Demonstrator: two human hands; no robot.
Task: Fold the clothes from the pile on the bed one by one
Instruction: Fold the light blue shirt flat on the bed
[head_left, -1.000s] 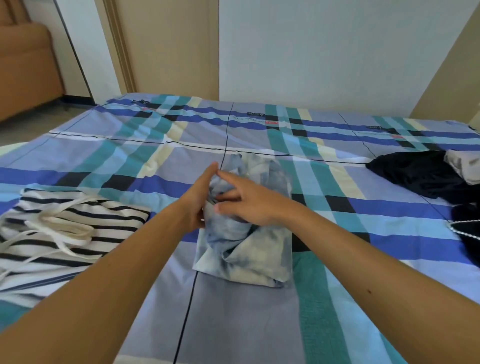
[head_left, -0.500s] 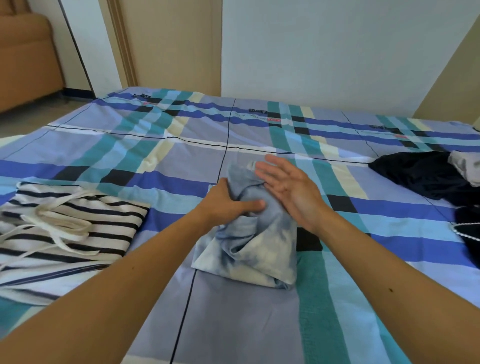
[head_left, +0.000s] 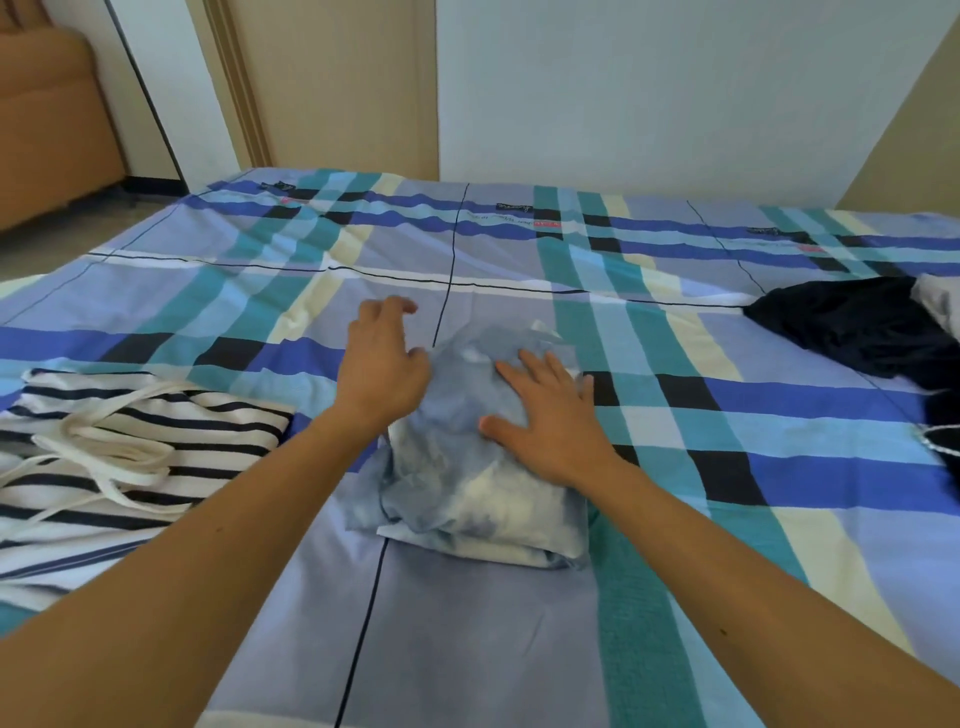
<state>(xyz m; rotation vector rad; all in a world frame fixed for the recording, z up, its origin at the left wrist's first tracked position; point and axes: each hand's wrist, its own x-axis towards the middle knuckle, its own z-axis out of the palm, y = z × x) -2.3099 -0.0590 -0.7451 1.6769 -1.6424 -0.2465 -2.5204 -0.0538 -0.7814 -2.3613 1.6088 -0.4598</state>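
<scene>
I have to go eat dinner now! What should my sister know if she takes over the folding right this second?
Left hand: open, holding nothing, at the left edge of the blue tie-dye garment.
Right hand: open, palm flat on top of that garment.
Where things are: the tie-dye garment lies as a folded bundle in the middle of the bed. The striped garment lies flat on the left. The dark clothes pile sits on the right.
Done: the striped garment looks folded, and the tie-dye one looks nearly finished.
Left: set the bundle aside, then fold the pile one by one.
</scene>
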